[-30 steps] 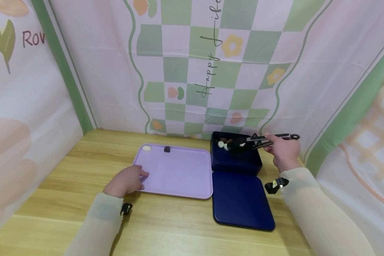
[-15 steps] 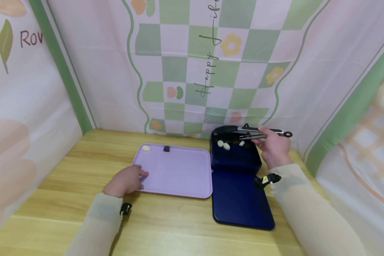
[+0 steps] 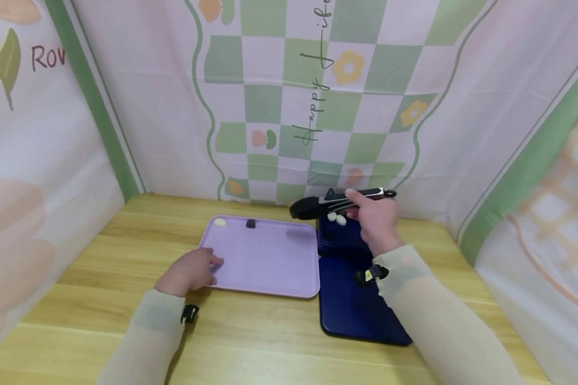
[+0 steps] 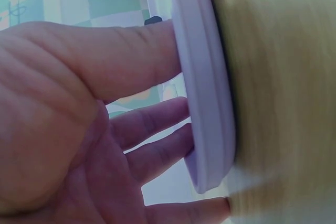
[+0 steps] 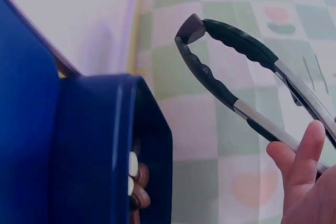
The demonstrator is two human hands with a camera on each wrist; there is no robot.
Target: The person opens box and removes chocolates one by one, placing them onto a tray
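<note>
My right hand [image 3: 378, 219] grips metal tongs [image 3: 334, 202] with black heads, raised over the left rim of the navy box [image 3: 351, 241]. In the right wrist view, the tong tips pinch a dark brown block [image 5: 192, 29]. White oval pieces [image 3: 337, 218] lie in the box, and brown pieces [image 5: 140, 187] show beside them; my hand hides part of the inside. My left hand [image 3: 188, 271] rests on the near left corner of the lilac tray [image 3: 270, 262], its fingers extended over the rim. Along the tray's far edge lie a white oval piece [image 3: 219, 222] and a dark cube [image 3: 251, 223].
A navy lid [image 3: 356, 310] lies flat in front of the box, right of the tray. Behind the wooden table [image 3: 270, 342] hangs a printed cloth [image 3: 313, 107], close to the back of the box. More cloth encloses both sides.
My right hand has lifted the tongs out of the box and carried them left, toward the tray. The left hand and the tray have stayed in place.
</note>
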